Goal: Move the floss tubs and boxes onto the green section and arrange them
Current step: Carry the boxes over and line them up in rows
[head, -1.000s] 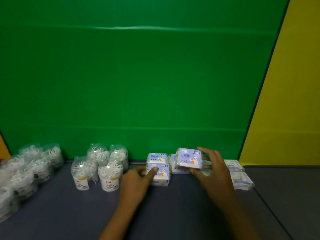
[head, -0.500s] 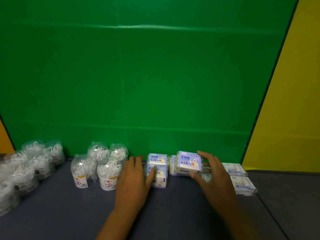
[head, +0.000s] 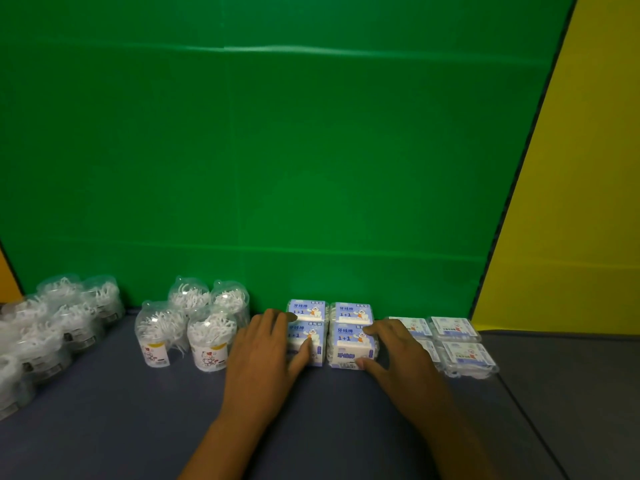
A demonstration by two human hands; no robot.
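The four purple floss boxes (head: 330, 332) sit in a tight two-by-two block on the dark tabletop (head: 311, 427), just in front of the green section (head: 277, 150), which begins behind them. The right hand (head: 398, 355) has a narrow grip on the front right box (head: 351, 346), thumb at its near bottom corner and fingers over its top right edge. The left hand (head: 265, 351) lies flat with straight fingers against the left side of the block, its thumb pressing the face of the front left box, holding nothing. These boxes look light and fairly stiff, with glossy printed wrap that may slide under a loose pinch; taking one by two opposite sides should hold it square. Left of the block stand four clear floss tubs (head: 194, 323), round, thin-walled and full of white picks; they are probably light and would flex if squeezed, so a gentle wrap around the body seems safest. More tubs (head: 59, 327) crowd further left of the block. To its right lie flatter clear-topped packs (head: 457, 344), touching one another.
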